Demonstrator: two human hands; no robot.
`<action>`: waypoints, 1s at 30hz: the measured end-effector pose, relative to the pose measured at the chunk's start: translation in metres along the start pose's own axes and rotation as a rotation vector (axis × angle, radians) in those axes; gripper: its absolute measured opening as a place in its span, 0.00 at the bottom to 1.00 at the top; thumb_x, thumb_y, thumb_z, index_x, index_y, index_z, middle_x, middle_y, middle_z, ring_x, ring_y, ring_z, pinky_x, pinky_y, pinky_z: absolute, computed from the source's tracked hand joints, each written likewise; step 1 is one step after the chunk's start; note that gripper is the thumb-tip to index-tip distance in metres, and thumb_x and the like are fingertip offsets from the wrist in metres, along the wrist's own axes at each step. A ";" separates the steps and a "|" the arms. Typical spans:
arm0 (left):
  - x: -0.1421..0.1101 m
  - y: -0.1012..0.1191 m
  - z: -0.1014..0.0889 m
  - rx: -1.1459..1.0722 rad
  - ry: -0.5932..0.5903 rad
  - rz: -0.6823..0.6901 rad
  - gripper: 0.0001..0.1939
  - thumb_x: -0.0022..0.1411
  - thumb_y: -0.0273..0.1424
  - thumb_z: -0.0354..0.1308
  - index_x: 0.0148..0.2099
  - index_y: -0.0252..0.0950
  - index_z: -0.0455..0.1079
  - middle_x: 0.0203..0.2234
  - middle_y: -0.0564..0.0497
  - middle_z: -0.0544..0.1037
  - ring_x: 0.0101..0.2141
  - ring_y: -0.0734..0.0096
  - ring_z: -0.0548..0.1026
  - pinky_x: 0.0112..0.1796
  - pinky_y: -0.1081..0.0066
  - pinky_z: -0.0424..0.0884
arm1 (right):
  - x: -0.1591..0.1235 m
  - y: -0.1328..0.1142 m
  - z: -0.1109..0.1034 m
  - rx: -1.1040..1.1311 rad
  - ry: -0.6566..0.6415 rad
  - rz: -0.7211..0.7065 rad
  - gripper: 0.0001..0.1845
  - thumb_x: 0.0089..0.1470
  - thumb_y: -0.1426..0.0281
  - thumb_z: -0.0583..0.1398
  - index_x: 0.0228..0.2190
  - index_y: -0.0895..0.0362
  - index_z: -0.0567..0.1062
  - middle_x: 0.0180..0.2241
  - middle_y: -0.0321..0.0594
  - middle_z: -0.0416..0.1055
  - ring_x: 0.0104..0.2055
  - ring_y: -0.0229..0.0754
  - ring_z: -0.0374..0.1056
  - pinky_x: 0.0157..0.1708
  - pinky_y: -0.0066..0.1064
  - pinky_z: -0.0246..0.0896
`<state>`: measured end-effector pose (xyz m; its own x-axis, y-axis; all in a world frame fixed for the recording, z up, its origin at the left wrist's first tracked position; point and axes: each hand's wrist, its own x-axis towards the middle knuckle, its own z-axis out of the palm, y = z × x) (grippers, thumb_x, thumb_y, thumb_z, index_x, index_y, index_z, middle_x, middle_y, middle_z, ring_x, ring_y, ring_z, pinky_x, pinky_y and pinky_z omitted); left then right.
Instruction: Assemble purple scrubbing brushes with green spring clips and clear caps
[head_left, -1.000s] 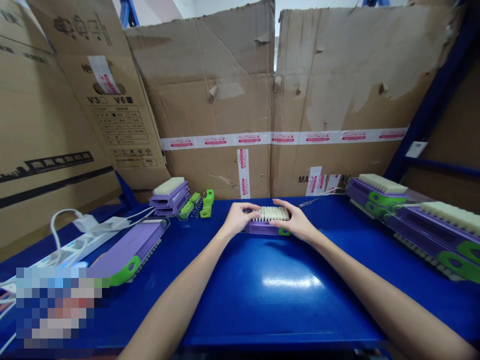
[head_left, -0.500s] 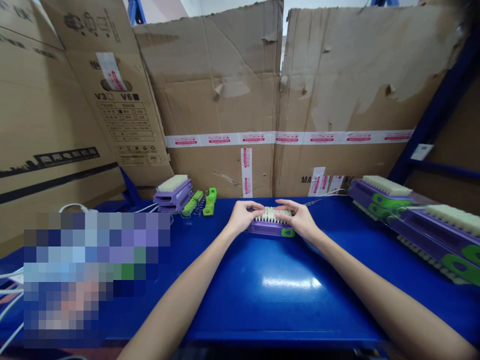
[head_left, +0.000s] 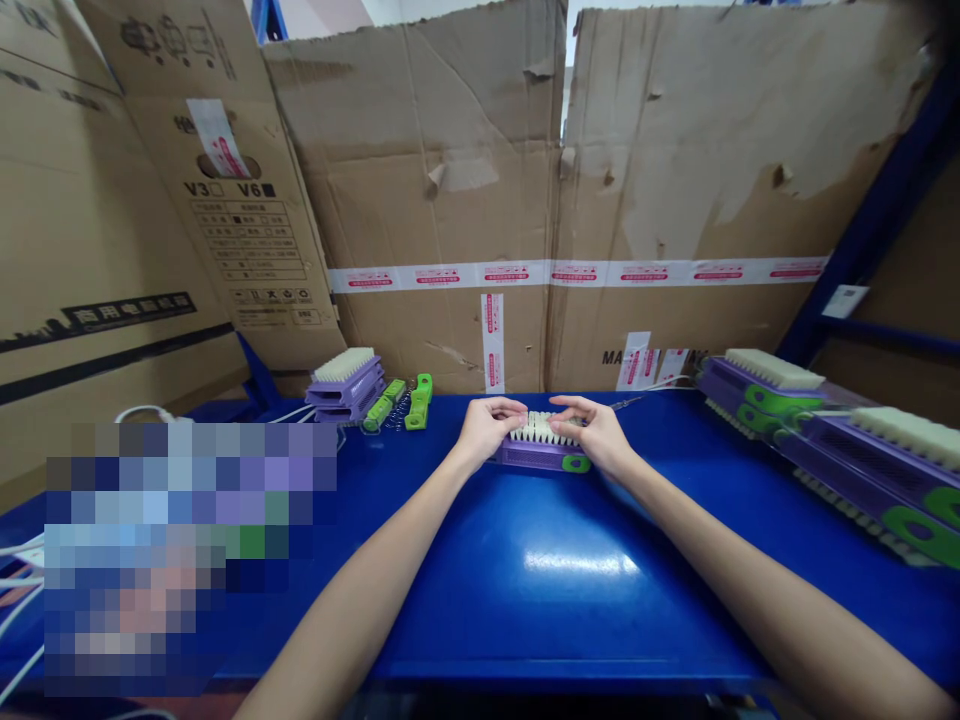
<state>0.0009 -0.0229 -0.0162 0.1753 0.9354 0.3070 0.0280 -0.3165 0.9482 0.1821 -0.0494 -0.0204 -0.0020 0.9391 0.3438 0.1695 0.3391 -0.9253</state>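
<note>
At the far middle of the blue table sits a purple plastic block (head_left: 532, 457) with a green end piece (head_left: 577, 464). Along its top runs a row of white toothed pieces (head_left: 537, 428). My left hand (head_left: 487, 430) is at the block's left end, thumb and fingertips closed on the white row. From the right, my right hand (head_left: 596, 430) pinches the same row with thumb and forefinger, its other fingers curled. The fingertips partly hide what they grip, and whether the white pieces are separate or joined is too small to tell.
Similar purple blocks with white tops stand on the right (head_left: 840, 440) and at the back left (head_left: 345, 385). Beside the left stack lie green pieces (head_left: 418, 402) and small metal springs (head_left: 399, 408). Cardboard sheets (head_left: 442, 200) wall the back; the blue table (head_left: 480, 600) has a blurred patch at left.
My right thumb and fingers have shifted slightly left along the white row. The left hand and the purple block stay nearly where they were.
</note>
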 end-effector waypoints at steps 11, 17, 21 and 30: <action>-0.005 0.003 0.000 0.241 0.037 0.125 0.10 0.50 0.29 0.58 0.36 0.32 0.74 0.29 0.47 0.78 0.31 0.68 0.73 0.36 0.67 0.69 | 0.000 0.002 -0.007 0.205 0.057 0.053 0.26 0.36 0.63 0.67 0.40 0.58 0.73 0.32 0.42 0.77 0.37 0.46 0.72 0.38 0.38 0.67; -0.030 0.029 0.010 1.021 -0.171 0.578 0.15 0.62 0.34 0.46 0.40 0.34 0.73 0.35 0.42 0.76 0.41 0.57 0.69 0.48 0.57 0.57 | 0.004 0.009 -0.010 0.044 0.121 -0.078 0.20 0.44 0.60 0.62 0.38 0.57 0.74 0.41 0.46 0.75 0.45 0.46 0.70 0.47 0.37 0.62; -0.040 0.043 0.023 1.220 -0.129 0.556 0.23 0.63 0.42 0.42 0.44 0.31 0.71 0.32 0.39 0.76 0.38 0.55 0.71 0.51 0.54 0.50 | 0.002 0.006 -0.011 0.006 0.121 -0.027 0.22 0.47 0.56 0.58 0.39 0.58 0.74 0.34 0.44 0.77 0.34 0.44 0.72 0.37 0.35 0.66; -0.040 0.042 0.017 1.235 0.015 0.234 0.30 0.53 0.50 0.55 0.45 0.27 0.70 0.39 0.30 0.74 0.45 0.39 0.69 0.53 0.42 0.42 | -0.005 0.004 -0.008 0.035 0.055 0.002 0.25 0.50 0.54 0.55 0.41 0.61 0.72 0.22 0.39 0.73 0.15 0.35 0.63 0.18 0.27 0.57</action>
<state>0.0114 -0.0764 0.0098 0.2898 0.8360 0.4660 0.9002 -0.4034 0.1639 0.1910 -0.0533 -0.0246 0.0524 0.9356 0.3493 0.1348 0.3399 -0.9307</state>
